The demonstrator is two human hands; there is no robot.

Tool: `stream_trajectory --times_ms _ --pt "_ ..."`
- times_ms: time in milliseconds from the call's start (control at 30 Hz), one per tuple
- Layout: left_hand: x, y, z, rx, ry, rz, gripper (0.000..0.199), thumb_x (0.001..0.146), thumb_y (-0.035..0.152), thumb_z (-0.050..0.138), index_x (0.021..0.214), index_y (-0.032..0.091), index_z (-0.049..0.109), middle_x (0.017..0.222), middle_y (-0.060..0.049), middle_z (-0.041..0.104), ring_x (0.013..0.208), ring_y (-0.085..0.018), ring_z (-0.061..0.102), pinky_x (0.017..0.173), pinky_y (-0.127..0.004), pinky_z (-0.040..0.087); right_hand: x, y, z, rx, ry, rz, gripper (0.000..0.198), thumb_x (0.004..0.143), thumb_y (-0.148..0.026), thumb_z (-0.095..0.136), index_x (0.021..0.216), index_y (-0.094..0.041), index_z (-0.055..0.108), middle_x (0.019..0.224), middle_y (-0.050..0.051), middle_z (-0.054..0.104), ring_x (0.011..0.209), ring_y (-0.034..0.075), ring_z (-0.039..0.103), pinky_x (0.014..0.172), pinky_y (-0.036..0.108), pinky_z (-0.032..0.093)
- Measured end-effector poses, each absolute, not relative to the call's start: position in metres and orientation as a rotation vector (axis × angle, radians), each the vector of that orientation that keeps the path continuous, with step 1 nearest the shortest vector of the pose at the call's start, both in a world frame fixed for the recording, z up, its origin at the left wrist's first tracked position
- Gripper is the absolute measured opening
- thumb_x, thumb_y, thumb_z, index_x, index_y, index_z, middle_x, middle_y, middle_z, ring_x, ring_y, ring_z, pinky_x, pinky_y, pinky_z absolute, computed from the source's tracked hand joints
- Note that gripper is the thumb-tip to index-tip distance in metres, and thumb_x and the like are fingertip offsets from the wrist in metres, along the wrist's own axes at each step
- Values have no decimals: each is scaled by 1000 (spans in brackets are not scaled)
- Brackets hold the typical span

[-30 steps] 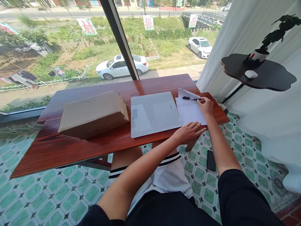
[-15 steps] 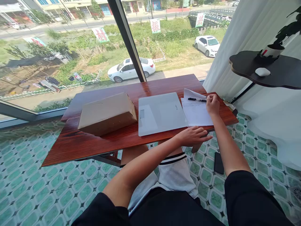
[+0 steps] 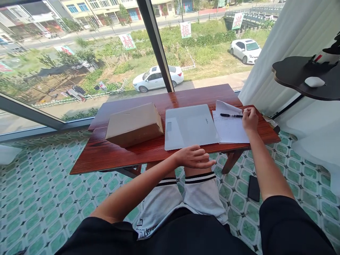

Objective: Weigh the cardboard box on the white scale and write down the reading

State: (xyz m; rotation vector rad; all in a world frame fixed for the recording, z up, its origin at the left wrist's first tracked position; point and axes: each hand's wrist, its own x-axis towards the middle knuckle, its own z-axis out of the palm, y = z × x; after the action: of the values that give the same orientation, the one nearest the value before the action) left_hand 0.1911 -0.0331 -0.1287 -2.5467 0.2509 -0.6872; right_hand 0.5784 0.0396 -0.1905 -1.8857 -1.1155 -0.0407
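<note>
My right hand (image 3: 250, 119) rests at the right side of the papers, its fingers curled at the end of a black pen (image 3: 230, 115). The pen lies level across the handwritten upper part of the white notebook sheets (image 3: 231, 130), whose top page lifts at the far edge. In front of the table edge, above my lap, my left hand (image 3: 195, 157) hangs with loosely bent fingers apart, holding nothing. Beside the papers lies a flat, pale grey scale (image 3: 190, 127) with a small display window at its left. A closed brown cardboard box (image 3: 135, 124) sits further left.
The dark red wooden table (image 3: 90, 159) stands before a large window. A black phone-like slab (image 3: 254, 188) lies on the green tiled floor. At the right, a dark side table (image 3: 292, 76) carries a white mouse-like object (image 3: 314, 82) and a plant pot, near white curtains (image 3: 268, 60).
My left hand has drawn left, away from the papers' lower edge to in front of the scale. My right hand and the pen stay in place on the papers. The view has shifted left.
</note>
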Motion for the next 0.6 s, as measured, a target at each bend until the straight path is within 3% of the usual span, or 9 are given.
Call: stream_trajectory --times_ms 333,600 --pt "68 -25 -120 -2524 -238 -719 43 84 15 65 122 31 55 80 5 65 71 -12 52 72 -30 42 570 33 -182 -1930 -1217 -130 19 89 -35 38 83 -21 51 85 12 67 82 28 61 79 39 43" --pt "-13 -28 -129 -2477 -616 -816 26 77 11 59 95 29 63 74 3 63 69 -14 56 69 -29 41 569 32 -180 -1923 -1231 -98 20 89 -33 40 84 -21 55 89 12 69 84 27 62 78 36 43"
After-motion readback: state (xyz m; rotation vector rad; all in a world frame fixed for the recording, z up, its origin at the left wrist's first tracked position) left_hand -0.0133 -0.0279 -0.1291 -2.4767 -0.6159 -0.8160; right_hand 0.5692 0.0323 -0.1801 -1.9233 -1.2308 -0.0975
